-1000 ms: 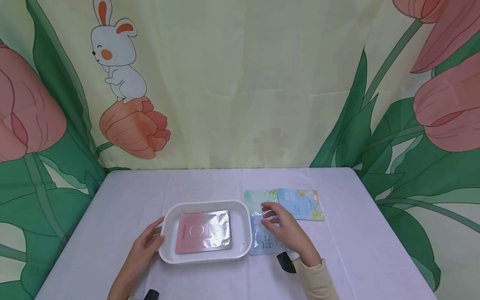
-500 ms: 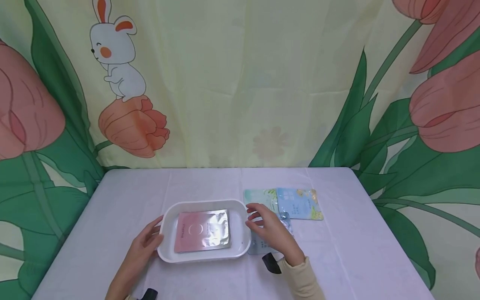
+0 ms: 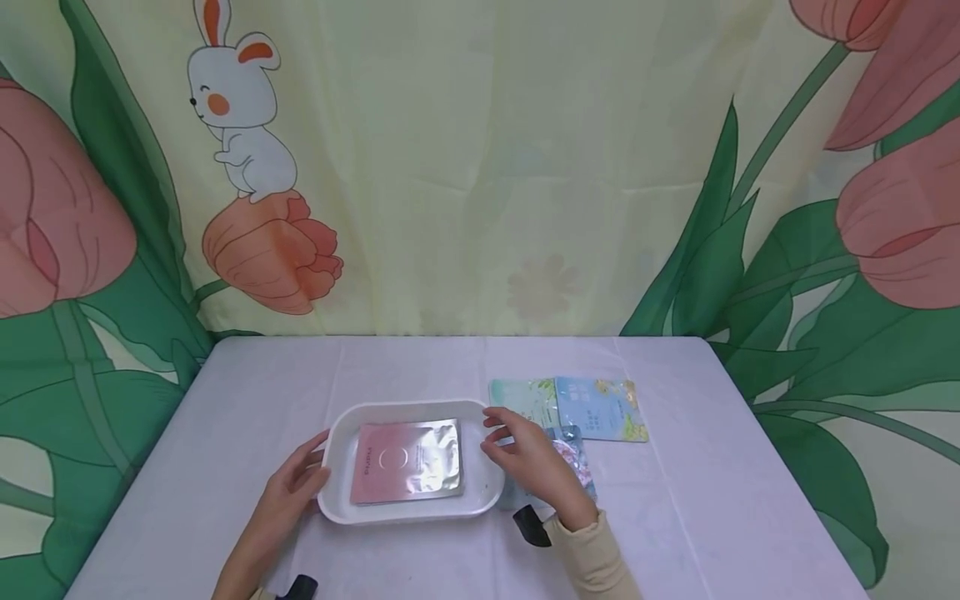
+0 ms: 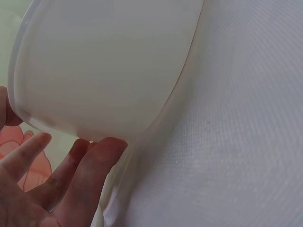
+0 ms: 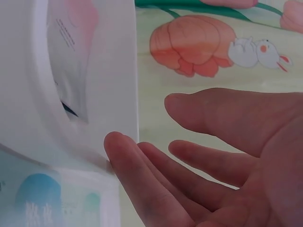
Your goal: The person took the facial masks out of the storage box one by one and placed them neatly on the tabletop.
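A white rectangular tray [image 3: 412, 520] stands on the table with a pink and silver foil sachet [image 3: 405, 462] lying flat in it. At the tray's left end, my left hand [image 3: 291, 479] rests its fingertips against the outer wall; the left wrist view shows the fingers fairly straight along the wall [image 4: 104, 71]. My right hand [image 3: 531, 458] hovers over the tray's right rim with fingers loosely bent and nothing held. In the right wrist view one fingertip [image 5: 116, 144] overlaps the rim; whether it touches is unclear. Beneath that hand lies a blue sachet with a floral picture [image 3: 573, 454], partly hidden.
Behind the right hand, a green sachet [image 3: 522, 397] and a blue sachet [image 3: 597, 410] lie side by side. A white cloth [image 3: 720, 517] covers the table. A printed curtain [image 3: 465, 183] with tulips and a rabbit hangs beyond the far edge.
My right hand has moved left from above the sachets to the tray's right rim, uncovering more of the floral sachet. The left hand and tray hold their places.
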Demonstrator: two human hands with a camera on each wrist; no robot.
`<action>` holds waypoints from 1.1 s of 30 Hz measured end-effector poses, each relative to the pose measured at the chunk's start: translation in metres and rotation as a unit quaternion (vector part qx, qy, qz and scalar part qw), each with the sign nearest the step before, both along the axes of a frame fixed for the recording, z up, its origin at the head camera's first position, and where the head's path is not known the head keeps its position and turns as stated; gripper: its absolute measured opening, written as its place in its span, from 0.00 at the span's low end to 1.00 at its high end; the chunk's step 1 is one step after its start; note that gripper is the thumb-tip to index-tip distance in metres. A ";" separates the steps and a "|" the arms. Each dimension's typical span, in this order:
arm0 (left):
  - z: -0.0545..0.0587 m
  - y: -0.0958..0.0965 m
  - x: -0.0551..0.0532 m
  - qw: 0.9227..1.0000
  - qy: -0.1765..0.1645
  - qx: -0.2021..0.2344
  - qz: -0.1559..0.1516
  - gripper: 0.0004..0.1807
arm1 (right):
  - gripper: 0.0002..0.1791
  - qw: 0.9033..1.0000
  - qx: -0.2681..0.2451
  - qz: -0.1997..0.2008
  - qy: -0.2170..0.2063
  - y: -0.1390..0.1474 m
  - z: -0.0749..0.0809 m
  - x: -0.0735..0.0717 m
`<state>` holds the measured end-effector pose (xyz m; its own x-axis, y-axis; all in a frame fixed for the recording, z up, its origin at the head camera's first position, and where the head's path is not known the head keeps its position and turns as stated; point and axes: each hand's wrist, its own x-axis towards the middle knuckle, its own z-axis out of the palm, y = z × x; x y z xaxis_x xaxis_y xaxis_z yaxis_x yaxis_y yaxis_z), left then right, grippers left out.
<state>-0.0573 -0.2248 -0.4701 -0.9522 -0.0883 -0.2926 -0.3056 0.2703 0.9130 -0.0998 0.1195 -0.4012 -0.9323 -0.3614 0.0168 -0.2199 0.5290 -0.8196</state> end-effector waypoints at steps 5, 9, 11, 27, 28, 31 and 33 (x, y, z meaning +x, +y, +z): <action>-0.001 0.000 -0.001 1.000 -0.005 -0.003 0.004 0.35 | 0.27 1.000 0.004 0.017 -0.007 -0.006 -0.002 0.000; 0.000 0.000 0.000 1.000 -0.003 0.004 0.002 0.35 | 0.28 1.000 0.011 0.020 -0.017 -0.011 -0.003 0.001; 0.000 0.000 0.000 1.000 -0.001 0.009 0.000 0.35 | 0.28 0.999 0.018 0.023 -0.013 -0.013 -0.003 0.002; 0.000 0.001 0.001 1.000 0.009 0.005 0.001 0.34 | 0.29 0.998 0.052 0.034 0.024 -0.034 -0.009 0.009; 0.000 0.001 0.001 1.000 0.008 0.006 0.001 0.34 | 0.29 0.998 0.054 0.033 0.027 -0.035 -0.009 0.009; -0.001 0.001 0.001 1.000 0.007 0.006 0.000 0.34 | 0.29 0.997 0.061 0.037 0.037 -0.037 -0.011 0.010; 0.000 0.002 0.001 1.000 0.006 0.005 0.000 0.34 | 0.30 0.996 0.072 0.036 0.038 -0.039 -0.011 0.010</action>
